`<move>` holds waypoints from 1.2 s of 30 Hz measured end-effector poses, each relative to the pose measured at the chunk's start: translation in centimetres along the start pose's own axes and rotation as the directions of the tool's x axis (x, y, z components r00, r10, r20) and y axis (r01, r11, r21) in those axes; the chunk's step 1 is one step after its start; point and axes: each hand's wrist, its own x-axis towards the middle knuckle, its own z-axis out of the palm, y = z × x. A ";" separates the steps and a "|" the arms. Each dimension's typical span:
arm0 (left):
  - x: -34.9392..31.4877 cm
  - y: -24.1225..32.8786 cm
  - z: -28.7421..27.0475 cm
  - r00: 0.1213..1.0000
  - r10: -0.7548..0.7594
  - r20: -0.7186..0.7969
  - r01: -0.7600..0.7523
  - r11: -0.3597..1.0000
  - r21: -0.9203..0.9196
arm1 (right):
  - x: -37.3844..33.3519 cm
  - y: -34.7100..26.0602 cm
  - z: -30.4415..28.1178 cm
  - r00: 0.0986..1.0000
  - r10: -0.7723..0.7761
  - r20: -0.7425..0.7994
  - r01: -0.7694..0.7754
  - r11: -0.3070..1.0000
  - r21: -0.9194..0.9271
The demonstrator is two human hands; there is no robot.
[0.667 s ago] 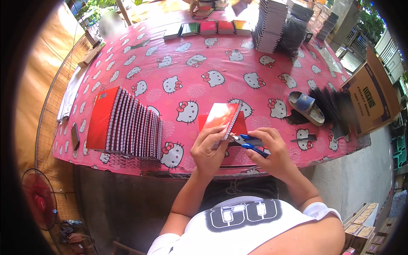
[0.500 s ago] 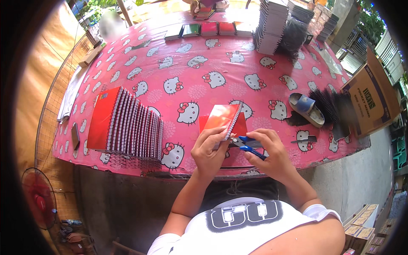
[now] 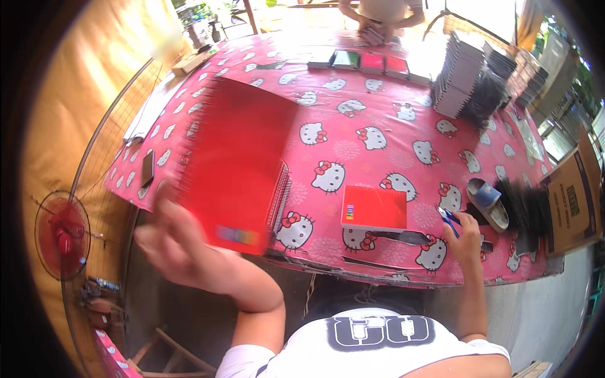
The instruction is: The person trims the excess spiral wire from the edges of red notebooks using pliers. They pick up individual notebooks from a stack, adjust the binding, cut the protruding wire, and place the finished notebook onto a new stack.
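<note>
Red cover fills the space above the left hand [image 3: 183,246]: I have a raised notebook [image 3: 242,157] up in the air there, tilted, with its coil along the left side. The left hand grips it near the low left corner. It is blurry, so I can't tell where each finger sits. Part of a notebook stack [image 3: 279,201] peeks out behind it, to the right of the left hand.

The right hand [image 3: 465,234] is well apart from the left. It is closed around blue pliers [image 3: 449,216], and I can't tell how the tips stand. Between the hands, nearer the right one, a second red notebook [image 3: 376,208] lies flat on the pink tablecloth [image 3: 328,211]. A long dark thing [image 3: 409,237] lies between that notebook and the right hand. To the right of the right hand I see a blue slipper [image 3: 488,198], black coils [image 3: 522,211] and a brown box [image 3: 573,198]. Far past both hands, another person [image 3: 381,11] bends over a row of little notebooks [image 3: 372,63]. Left of the left hand is a red fan [image 3: 63,236].
</note>
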 end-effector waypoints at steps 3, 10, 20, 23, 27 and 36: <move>5.8 -6.2 -6.0 0.968 -0.218 0.125 0.195 0.966 0.171 | -0.4 -1.0 -0.4 0.996 -0.029 0.088 0.047 0.976 -0.213; 5.5 -10.9 -6.8 0.913 -0.347 0.215 0.315 0.934 0.172 | 4.7 -13.3 -0.2 0.885 -0.462 0.060 0.425 0.853 0.304; 5.6 -9.1 -7.3 0.960 -0.086 0.266 0.042 0.985 0.168 | 6.5 -22.1 5.5 0.567 -0.619 0.544 0.762 0.645 -0.060; 3.9 -1.8 -8.4 0.981 0.118 0.153 -0.086 0.976 -0.202 | 8.6 -21.0 5.7 0.538 -0.696 0.476 0.672 0.695 0.257; -1.3 0.1 -8.0 0.843 0.122 0.523 0.169 0.864 -0.474 | 9.2 -21.2 5.1 0.486 -0.708 0.513 0.652 0.684 0.327; -8.3 -5.4 -3.4 0.233 -0.607 0.760 0.899 0.433 0.071 | 9.8 -19.5 4.4 0.759 -0.526 0.385 0.313 0.812 0.493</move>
